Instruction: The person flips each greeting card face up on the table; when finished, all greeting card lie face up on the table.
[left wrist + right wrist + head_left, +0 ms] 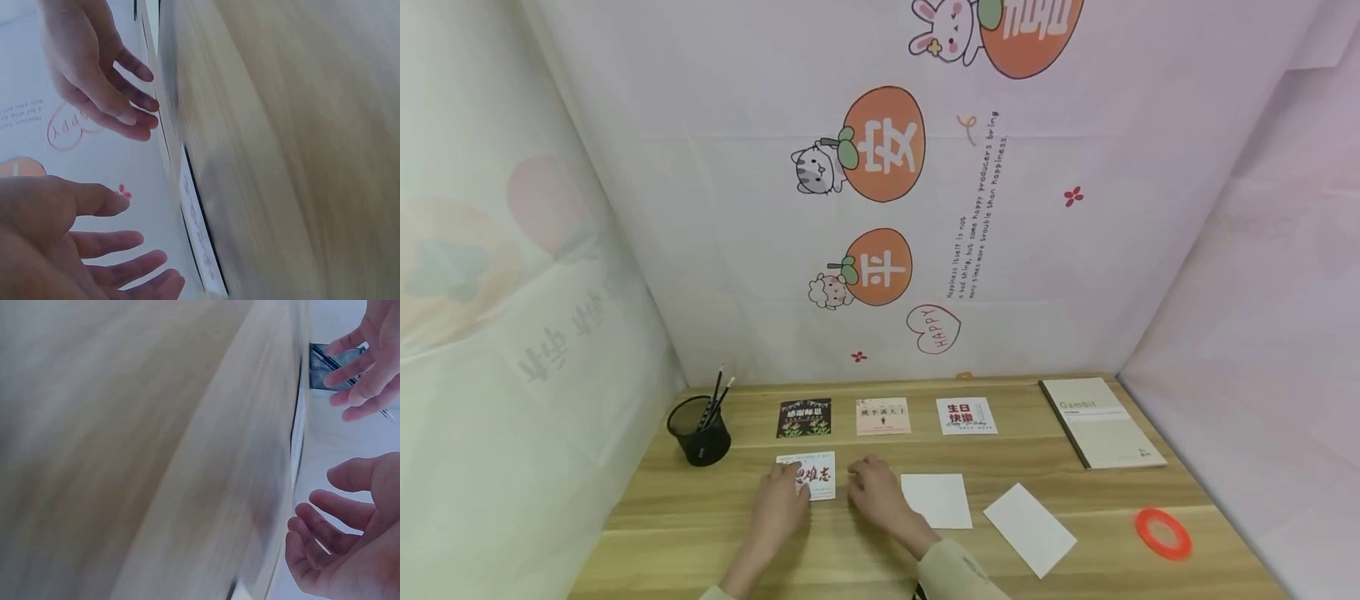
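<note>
A white card with red lettering (pixel 820 477) lies flat on the wooden table in the head view. My left hand (pixel 779 504) hovers at that card's left side and overlaps its edge there. In the left wrist view this hand's fingers (pixel 147 270) are spread and relaxed, with the card (pixel 199 228) beyond them. To the right of the same card is my right hand (pixel 877 493), near a blank white card (pixel 938 502). Seen from the right wrist, its fingers (pixel 337 506) bend loosely with nothing between them.
Behind the hands lie a black card (pixel 805 418), a beige card (pixel 883 416) and a white birthday card (pixel 966 416). A mesh pencil cup (pixel 702 433) stands left. Rightward are a tilted blank card (pixel 1030 530), a notebook (pixel 1105 423) and a red ring (pixel 1163 533).
</note>
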`<state>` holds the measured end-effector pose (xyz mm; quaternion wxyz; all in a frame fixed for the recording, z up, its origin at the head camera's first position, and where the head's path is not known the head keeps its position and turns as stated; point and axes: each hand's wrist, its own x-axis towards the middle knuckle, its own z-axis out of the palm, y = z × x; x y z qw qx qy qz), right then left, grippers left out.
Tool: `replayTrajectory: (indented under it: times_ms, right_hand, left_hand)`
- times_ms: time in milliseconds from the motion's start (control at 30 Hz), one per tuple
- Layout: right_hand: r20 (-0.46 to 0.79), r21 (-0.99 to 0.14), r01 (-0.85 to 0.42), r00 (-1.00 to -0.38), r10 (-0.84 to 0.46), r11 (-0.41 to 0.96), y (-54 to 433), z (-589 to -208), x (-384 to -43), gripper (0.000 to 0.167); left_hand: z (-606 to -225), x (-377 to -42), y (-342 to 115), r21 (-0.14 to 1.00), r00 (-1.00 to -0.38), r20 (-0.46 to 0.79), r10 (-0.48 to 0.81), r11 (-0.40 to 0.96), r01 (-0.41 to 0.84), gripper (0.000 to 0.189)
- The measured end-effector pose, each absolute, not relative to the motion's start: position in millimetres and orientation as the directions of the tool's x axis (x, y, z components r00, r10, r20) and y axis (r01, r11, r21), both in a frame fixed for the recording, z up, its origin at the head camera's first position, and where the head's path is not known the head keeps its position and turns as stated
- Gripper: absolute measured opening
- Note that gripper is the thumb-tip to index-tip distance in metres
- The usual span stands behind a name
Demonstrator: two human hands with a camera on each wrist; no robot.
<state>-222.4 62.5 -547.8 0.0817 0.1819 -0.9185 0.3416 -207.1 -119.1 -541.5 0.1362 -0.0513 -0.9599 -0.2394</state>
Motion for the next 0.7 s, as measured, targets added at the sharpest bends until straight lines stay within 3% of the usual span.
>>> replayTrajectory:
  times_ms: [200,400,700]
  right_hand:
    - [0.356,-0.546,-0.409,-0.903,-0.239,0.731,86.8,-544.6,-214.7,0.02]
    - [0.335,-0.536,-0.347,-0.924,-0.184,0.769,108.5,-543.6,-207.0,0.022]
    - [0.355,-0.501,-0.252,-0.932,-0.069,0.828,135.0,-543.7,-198.1,0.021]
  left_hand:
    - [-543.7,-198.9,-90.0,0.488,-0.949,0.286,0.136,0.831,0.266,0.038]
    - [-551.6,-195.4,-63.7,0.556,-0.927,0.26,0.27,0.744,0.372,0.042]
    - [-567.2,-202.6,-33.4,0.53,-0.881,0.26,0.396,0.704,0.473,0.05]
